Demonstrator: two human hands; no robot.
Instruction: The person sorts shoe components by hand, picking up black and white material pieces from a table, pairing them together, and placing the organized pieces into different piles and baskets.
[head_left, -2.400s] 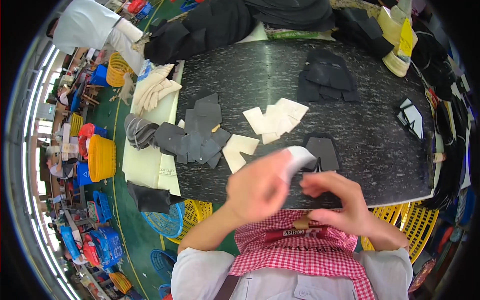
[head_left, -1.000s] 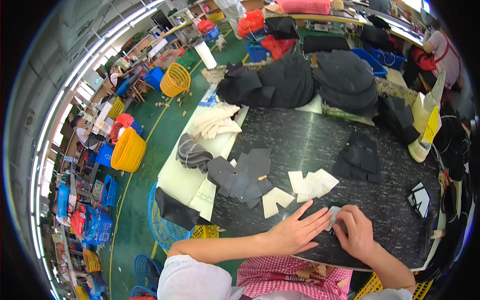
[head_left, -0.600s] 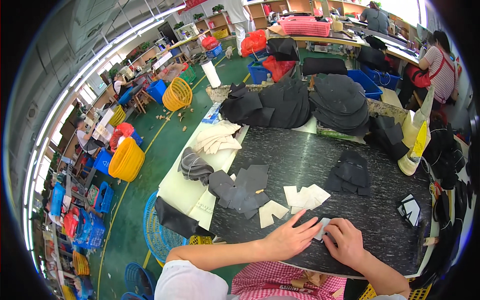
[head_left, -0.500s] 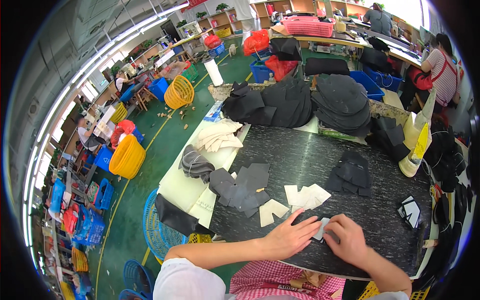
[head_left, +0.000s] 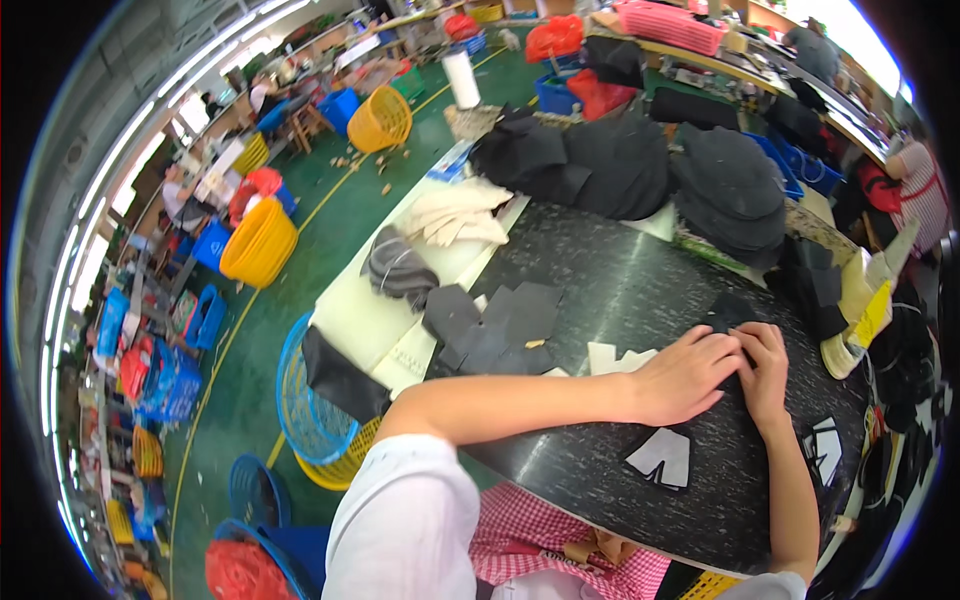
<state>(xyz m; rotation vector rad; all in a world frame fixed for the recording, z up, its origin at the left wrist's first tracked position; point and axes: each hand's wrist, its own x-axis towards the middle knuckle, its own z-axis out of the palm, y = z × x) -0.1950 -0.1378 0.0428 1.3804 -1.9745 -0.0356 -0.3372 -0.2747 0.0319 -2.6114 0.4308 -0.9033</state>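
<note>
Both hands are together at the right of the table, over the near edge of a pile of black cut pieces (head_left: 733, 310). My left hand (head_left: 690, 380) reaches across with fingers bent and pressed together. Its fingertips are close to my right hand (head_left: 764, 368), whose fingers curl inward. Whatever they pinch is hidden beneath them. Nearer to me, a notched white piece (head_left: 662, 458) lies on a black one. Left of my hands, white cut pieces (head_left: 612, 360) are partly covered by my left forearm. Farther left, dark grey cut pieces (head_left: 510, 325) lie spread out.
Tall stacks of black material (head_left: 615, 165) line the table's far edge. Cream pieces (head_left: 460, 212) and a grey bundle (head_left: 398, 268) lie at the left. A yellow-white container (head_left: 855, 310) and more white-and-black pieces (head_left: 824, 450) are at the right. Baskets (head_left: 310, 400) stand beside the table.
Both hands have moved right and farther away, to the black pile. The white piece they were handling now lies on the table. The view has shifted and tilted.
</note>
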